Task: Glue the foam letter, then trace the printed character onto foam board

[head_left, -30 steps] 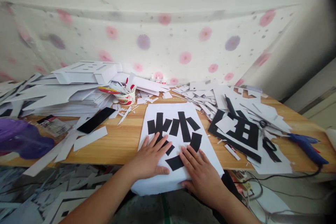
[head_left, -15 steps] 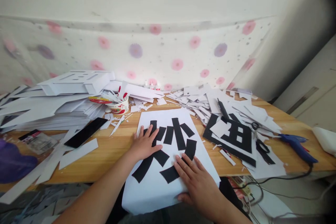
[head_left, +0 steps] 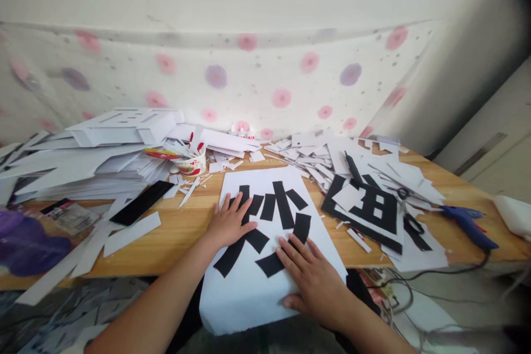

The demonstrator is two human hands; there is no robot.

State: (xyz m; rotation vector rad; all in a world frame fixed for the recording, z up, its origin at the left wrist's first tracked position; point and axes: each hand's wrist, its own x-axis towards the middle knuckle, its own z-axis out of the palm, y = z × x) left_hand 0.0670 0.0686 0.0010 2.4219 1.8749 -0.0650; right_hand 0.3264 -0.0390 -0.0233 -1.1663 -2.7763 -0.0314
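A large white sheet [head_left: 249, 304] lies over the front edge of the wooden table, its near end hanging down a little. On it, flat black strips [head_left: 283, 204] form a character. My left hand [head_left: 228, 224] rests palm down with fingers spread over the black strips at the left, hiding part of them. My right hand [head_left: 309, 274] also lies flat, fingertips on the lower right black stroke [head_left: 301, 227], thumb out on the white sheet. Neither hand grips anything.
Right of the sheet lie a black cut-out character [head_left: 375, 210], scissors [head_left: 409, 213] and a blue glue gun [head_left: 467, 227] with its cable. White scraps [head_left: 307, 149], a paper stack [head_left: 91, 166], a tub of tools [head_left: 191, 163] and a black rectangle [head_left: 142, 203] stand or lie around.
The view has shifted slightly, so table items sit a bit differently in the picture. Both hands stay flat on the same black strips.
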